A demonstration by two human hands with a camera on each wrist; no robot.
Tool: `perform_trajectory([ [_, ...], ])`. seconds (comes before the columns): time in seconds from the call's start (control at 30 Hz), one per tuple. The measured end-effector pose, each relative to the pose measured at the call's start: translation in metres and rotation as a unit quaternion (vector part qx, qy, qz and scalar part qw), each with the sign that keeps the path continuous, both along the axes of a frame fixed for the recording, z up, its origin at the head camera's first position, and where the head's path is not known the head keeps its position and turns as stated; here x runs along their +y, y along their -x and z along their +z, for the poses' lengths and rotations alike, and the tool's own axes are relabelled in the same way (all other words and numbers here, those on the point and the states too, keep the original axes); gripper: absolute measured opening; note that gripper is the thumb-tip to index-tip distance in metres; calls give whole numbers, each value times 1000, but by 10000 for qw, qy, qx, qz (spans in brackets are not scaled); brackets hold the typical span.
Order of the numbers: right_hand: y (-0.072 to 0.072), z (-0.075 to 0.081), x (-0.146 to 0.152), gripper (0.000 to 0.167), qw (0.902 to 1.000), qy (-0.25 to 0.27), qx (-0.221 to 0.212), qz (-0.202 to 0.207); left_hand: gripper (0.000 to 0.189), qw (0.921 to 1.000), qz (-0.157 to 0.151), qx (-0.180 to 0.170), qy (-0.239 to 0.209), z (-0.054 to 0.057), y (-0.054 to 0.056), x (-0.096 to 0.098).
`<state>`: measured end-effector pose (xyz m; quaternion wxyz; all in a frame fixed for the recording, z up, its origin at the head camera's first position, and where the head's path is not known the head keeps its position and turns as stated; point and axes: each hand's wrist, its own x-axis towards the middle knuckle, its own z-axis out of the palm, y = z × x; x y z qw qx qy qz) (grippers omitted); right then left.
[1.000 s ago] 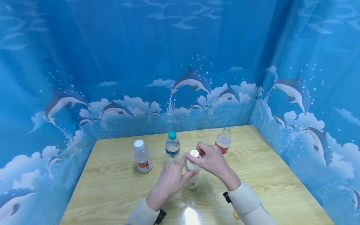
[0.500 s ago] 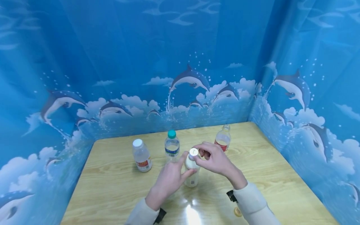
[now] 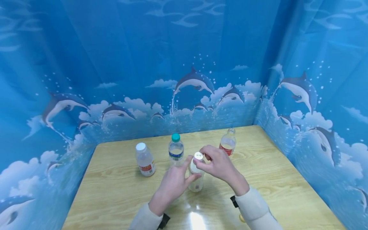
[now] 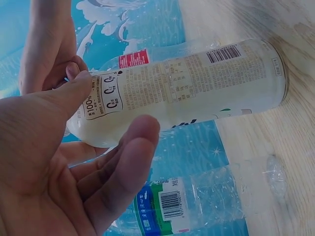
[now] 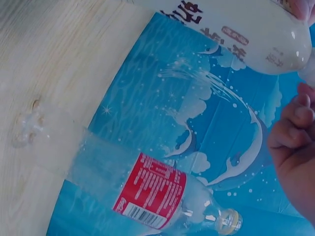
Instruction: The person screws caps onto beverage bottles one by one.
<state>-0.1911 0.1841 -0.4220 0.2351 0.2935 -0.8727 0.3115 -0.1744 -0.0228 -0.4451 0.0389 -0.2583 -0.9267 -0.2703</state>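
A white bottle (image 3: 196, 184) with a printed label and a white cap (image 3: 198, 155) stands upright near the middle of the table. My left hand (image 3: 172, 182) grips its upper body between thumb and fingers; in the left wrist view the label text and barcode of the bottle (image 4: 187, 88) face the camera. At the top, my right hand (image 3: 219, 163) pinches the cap, thumb on the near side and curled fingers on the far side. Only part of the right hand (image 5: 295, 142) appears in the right wrist view, beside the bottle's shoulder.
Around it on the wooden table (image 3: 109, 195) stand a clear bottle with a white cap (image 3: 145, 161), a teal-capped bottle (image 3: 176, 150) and an uncapped red-label bottle (image 3: 228, 142). A small yellowish round piece (image 3: 242, 218) lies near my right sleeve. Behind hangs a blue dolphin curtain (image 3: 129, 64).
My right hand has swung about the cap, its thumb drawing back to the right and then coming in again over the near side. The left hand keeps its hold on the bottle.
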Motion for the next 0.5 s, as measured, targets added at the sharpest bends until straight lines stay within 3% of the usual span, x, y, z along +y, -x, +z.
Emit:
perform_trajectory([
  [0.17, -2, 2, 0, 13, 9997, -230, 49, -27, 79, 10000, 54, -56, 30, -1, 0, 0],
  [0.33, -1, 0, 0, 28, 9994, -253, 218, -82, 78, 10000, 60, -54, 50, -1, 0, -1],
  [0.5, -1, -3, -1, 33, 9994, -178, 247, -164, 78, 10000, 42, -41, 71, -1, 0, -1],
])
